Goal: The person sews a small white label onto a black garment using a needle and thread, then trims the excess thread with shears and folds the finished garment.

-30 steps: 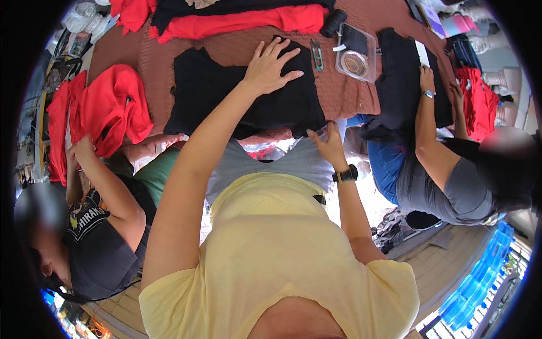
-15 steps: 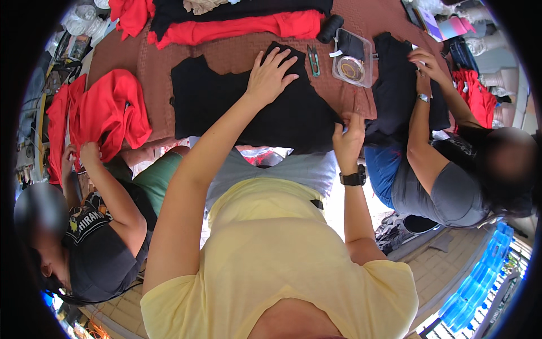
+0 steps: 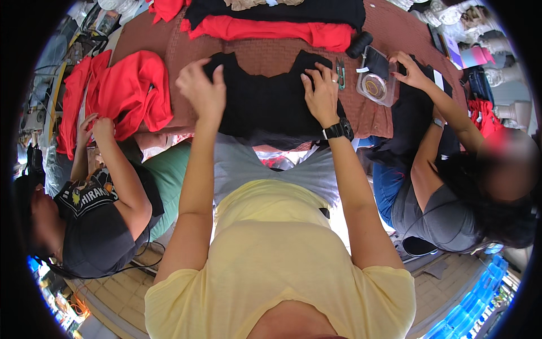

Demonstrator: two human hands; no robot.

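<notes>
A black sleeveless-looking garment (image 3: 265,104) lies spread before me, its scooped neckline toward the far side and its near edge hanging over the table's edge. My left hand (image 3: 203,90) is at the garment's left shoulder, fingers curved and thumb apart, gripping nothing that I can see. On the right shoulder side rests my right hand (image 3: 323,93), its fingers spread over the fabric. Just right of that hand lies a pair of green-handled thread snips (image 3: 340,76). A clear plastic box (image 3: 375,85) holding a round coil and something black stands further right.
A brown cloth (image 3: 152,42) covers the table. Folded red fabric (image 3: 271,33) and a black thread spool (image 3: 359,44) lie at the back. At left a co-worker handles red cloth (image 3: 127,93); at right another co-worker has black fabric (image 3: 415,113), one hand (image 3: 411,70) beside the box.
The black garment has been turned, bringing its neckline to the far side. My left hand moved left; my right hand released its pinched corner and lies flatter. The right co-worker's hand moved toward the box.
</notes>
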